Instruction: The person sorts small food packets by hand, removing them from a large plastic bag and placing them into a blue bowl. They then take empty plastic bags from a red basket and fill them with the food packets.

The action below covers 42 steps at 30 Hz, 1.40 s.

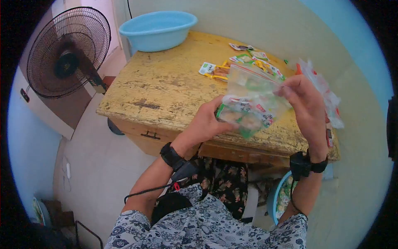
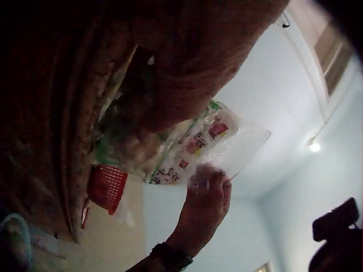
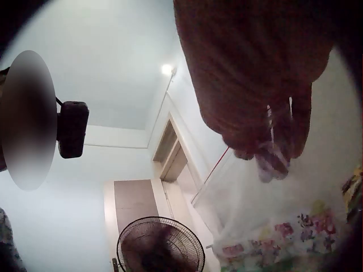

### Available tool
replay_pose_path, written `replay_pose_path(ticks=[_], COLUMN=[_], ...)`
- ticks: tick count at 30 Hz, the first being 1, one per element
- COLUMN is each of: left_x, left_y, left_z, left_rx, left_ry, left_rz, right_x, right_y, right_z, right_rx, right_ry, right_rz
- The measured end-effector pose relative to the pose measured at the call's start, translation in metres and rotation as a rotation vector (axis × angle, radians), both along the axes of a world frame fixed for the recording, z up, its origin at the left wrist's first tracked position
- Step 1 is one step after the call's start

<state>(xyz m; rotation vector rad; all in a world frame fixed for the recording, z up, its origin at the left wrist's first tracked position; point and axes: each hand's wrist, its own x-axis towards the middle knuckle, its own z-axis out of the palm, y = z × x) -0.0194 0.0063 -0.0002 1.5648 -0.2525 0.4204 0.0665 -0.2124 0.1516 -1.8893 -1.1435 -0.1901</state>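
Note:
A clear zip bag (image 1: 239, 77) with a red strip along its top is held over the front of the worn yellow tabletop. Inside it, low down, are green-and-white snack packets (image 1: 248, 113) with printed lettering. My left hand (image 1: 204, 123) grips the bag's lower left side, thumb in front. At the upper right corner, my right hand (image 1: 306, 101) pinches the bag's top edge between thumb and fingers. The right wrist view shows the right hand's fingertips at the bag's thin plastic (image 3: 232, 198), partly behind it.
Loose snack packets (image 1: 217, 71) lie behind the bag on the yellow table (image 1: 166, 79). A blue basin (image 1: 159, 31) stands at the back left, a plastic bag (image 1: 321, 87) at the right. A fan (image 1: 68, 54) is left of the table; a blue tub (image 1: 275, 199) sits below.

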Motion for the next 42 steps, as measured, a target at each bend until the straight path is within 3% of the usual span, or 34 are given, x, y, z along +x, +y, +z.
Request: replay_pose_path(ticks=[4, 8, 11, 29, 32, 42], left_x=[0.000, 0.002, 0.001, 0.000, 0.000, -0.003], left_y=[0.002, 0.005, 0.005, 0.002, 0.003, 0.003], left_z=[0.002, 0.001, -0.001, -0.001, 0.000, 0.004], left_rx=[0.012, 0.048, 0.087, 0.029, 0.088, 0.041], left_ry=[0.038, 0.052, 0.065, 0.057, 0.057, 0.061], left_rz=[0.008, -0.035, 0.009, -0.023, 0.001, 0.056], right_x=[-0.014, 0.005, 0.010, 0.021, 0.023, 0.018], right_y=[0.010, -0.006, -0.009, -0.003, -0.006, 0.005], right_z=[-0.001, -0.004, -0.008, -0.006, 0.002, 0.006], right_rx=[0.022, -0.189, -0.065, 0.041, -0.027, 0.157], right_ry=[0.034, -0.121, -0.089, 0.353, 0.212, 0.024], right_rz=[-0.020, -0.082, -0.067, 0.209, 0.193, 0.102])
